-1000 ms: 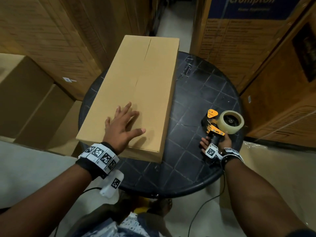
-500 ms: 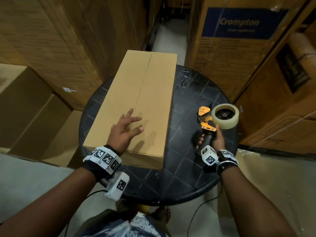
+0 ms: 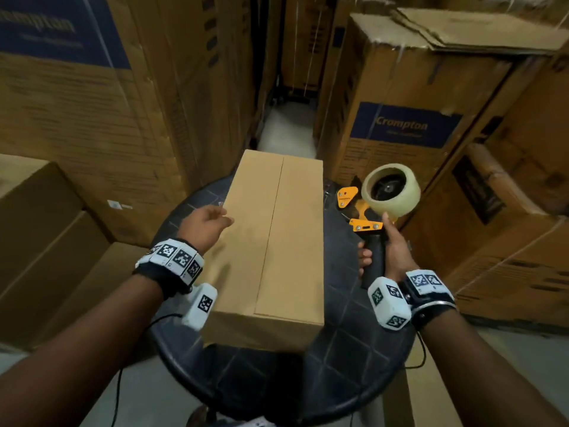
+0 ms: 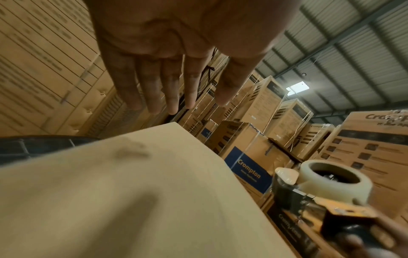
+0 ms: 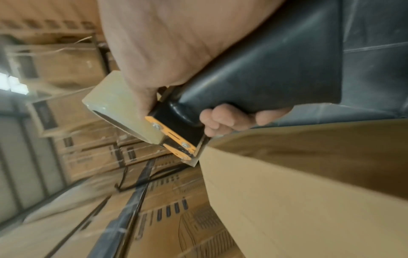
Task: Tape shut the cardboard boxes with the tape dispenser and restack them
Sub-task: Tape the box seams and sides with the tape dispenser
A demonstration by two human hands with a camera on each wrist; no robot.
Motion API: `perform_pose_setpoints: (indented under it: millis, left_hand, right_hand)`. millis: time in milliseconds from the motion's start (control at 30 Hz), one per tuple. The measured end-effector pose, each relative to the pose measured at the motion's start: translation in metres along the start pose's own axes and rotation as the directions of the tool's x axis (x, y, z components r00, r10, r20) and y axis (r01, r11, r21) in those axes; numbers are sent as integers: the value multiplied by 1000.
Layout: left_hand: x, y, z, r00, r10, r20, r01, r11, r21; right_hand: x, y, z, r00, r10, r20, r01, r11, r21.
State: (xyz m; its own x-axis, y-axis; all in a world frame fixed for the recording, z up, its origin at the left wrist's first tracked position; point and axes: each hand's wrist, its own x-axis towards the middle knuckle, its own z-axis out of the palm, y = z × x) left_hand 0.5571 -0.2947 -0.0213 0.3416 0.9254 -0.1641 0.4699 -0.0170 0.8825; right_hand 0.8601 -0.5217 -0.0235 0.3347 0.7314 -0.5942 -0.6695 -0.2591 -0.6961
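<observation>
The cardboard box (image 3: pixel 274 251) lies lengthwise on the round black bench (image 3: pixel 348 328), from its far edge to near its front edge, left of centre. Its two top flaps meet at a central seam; no tape is visible on it.

The right hand (image 3: pixel 391 254) is wrapped around the black handle of the tape dispenser (image 3: pixel 377 208), with the thumb extended up toward the tape roll (image 3: pixel 391 189). The dispenser is raised clear of the bench, over its right side, just beside the box.

The left hand (image 3: pixel 204 226) is open with relaxed fingers, above the box's left edge; contact with the box cannot be confirmed.

Handling judgement: the box is probably light and stiff along its edges, but the flaps are likely to flex at the seam. Brace the box with a flat palm on one flap, beside the seam, clear of the tape path. Smooth cardboard may slide on the bench surface. Hold the dispenser by the handle only; its cutting edge is presumably sharp.
</observation>
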Motion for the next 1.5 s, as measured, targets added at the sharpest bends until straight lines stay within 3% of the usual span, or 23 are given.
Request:
perform_pose_setpoints:
  millis: [133, 400, 667, 800, 1067, 1167, 1233, 1300, 1400, 1500]
  left_hand:
    - [26, -9, -11, 996, -29, 89, 6, 968, 252]
    - [54, -27, -15, 957, -6, 290, -138, 870, 473]
    - [61, -37, -26, 935, 49, 351, -218, 860, 461]
    - [52, -44, -27, 895, 53, 442, -261, 868, 423]
    - [36, -45, -36, 845, 98, 526, -374, 811, 450]
    - [50, -38, -42, 870, 141, 473, -368, 825, 430]
    - [59, -27, -44, 878, 185, 440, -312, 920, 236]
    - [65, -12, -45, 874, 117, 472, -76, 992, -105]
    - [72, 12, -47, 820, -47, 570, 284, 898, -336]
    - [76, 27, -48, 754, -92, 650, 422, 827, -372]
  right_hand:
    - [-15, 5, 51, 998, -40, -49, 34, 994, -105]
    - [-15, 37, 126, 990, -1, -142, -25, 984, -179]
    - [-14, 67, 174, 979, -14, -202, -30, 977, -211]
    - [-15, 75, 185, 970, -77, -231, 28, 977, -209]
    - [-20, 85, 194, 962, -71, -262, -16, 949, -315]
    - [-23, 86, 198, 968, -99, -230, 21, 947, -320]
    - [-24, 86, 202, 970, -124, -207, 51, 943, -328]
    - [-24, 87, 206, 972, -147, -184, 79, 939, -334]
    - [-23, 87, 212, 970, -193, -148, 139, 938, -317]
    - [-23, 85, 220, 967, -225, -118, 181, 936, -300]
